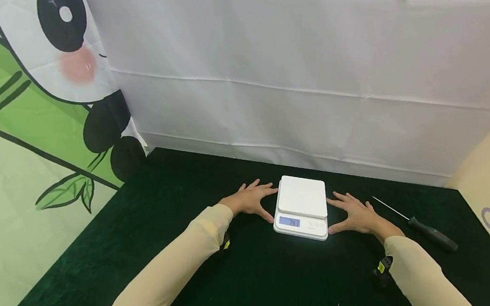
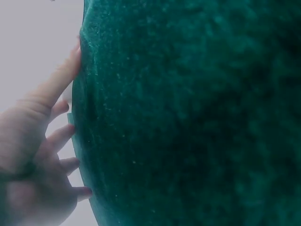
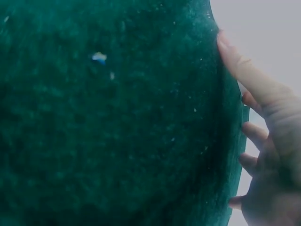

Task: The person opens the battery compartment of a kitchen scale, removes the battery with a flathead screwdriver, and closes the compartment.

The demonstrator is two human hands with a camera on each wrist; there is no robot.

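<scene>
A white kitchen scale (image 1: 303, 196) lies flat on the dark green cloth, its blue-lit display (image 1: 289, 221) showing digits and its weighing plate bare. On its left side is my left hand (image 1: 251, 199), fingers spread and thumb tip close to the scale's lower left edge. My right hand (image 1: 357, 215) mirrors it on the other side, thumb near the lower right corner, fingers fanned out. Neither hand grips anything. In the left wrist view the left hand (image 2: 42, 141) shows its thumb and fingertips against the cloth; the right wrist view shows the right hand (image 3: 268, 136) likewise.
A screwdriver (image 1: 432, 234) with a black handle lies to the right of my right hand, its shaft pointing up and left. Dark green cloth (image 1: 284, 287) covers the table. Behind it hangs a white sheet (image 1: 280, 77); a cartoon-printed cloth (image 1: 12, 148) stands at the left.
</scene>
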